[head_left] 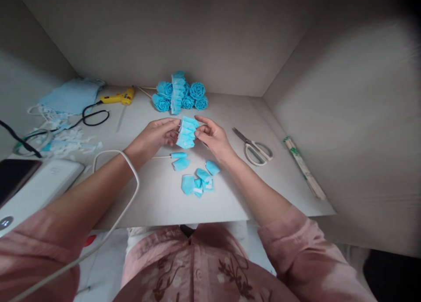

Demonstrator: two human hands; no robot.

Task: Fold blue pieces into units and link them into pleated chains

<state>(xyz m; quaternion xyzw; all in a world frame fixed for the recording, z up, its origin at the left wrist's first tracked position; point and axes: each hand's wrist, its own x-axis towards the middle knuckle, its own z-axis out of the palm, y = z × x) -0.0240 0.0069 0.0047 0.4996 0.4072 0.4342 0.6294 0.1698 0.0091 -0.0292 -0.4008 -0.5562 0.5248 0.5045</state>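
Between my two hands is a light blue pleated strip of mask fabric [187, 132], raised a little above the table. My left hand [161, 134] pinches its left edge, and my right hand [212, 137] grips its right edge with thumb and fingers. Below them lies a stick with a blue wrapped tip [178, 155], beside a cut blue piece [181, 164]. Several more blue petal-shaped pieces [188, 184] are scattered nearer to me. Behind my hands rest blue fabric roses [197, 90] on sticks, with another pleated blue strip [178, 94] lying across them.
Scissors [253, 147] lie to the right, and a pack of sticks [304, 168] sits by the right wall. At the left are a yellow glue gun [118, 97], stacked blue masks [70, 96], white scraps [74, 142] and a power bank [62, 179]. A white cable [136, 183] loops over my left forearm.
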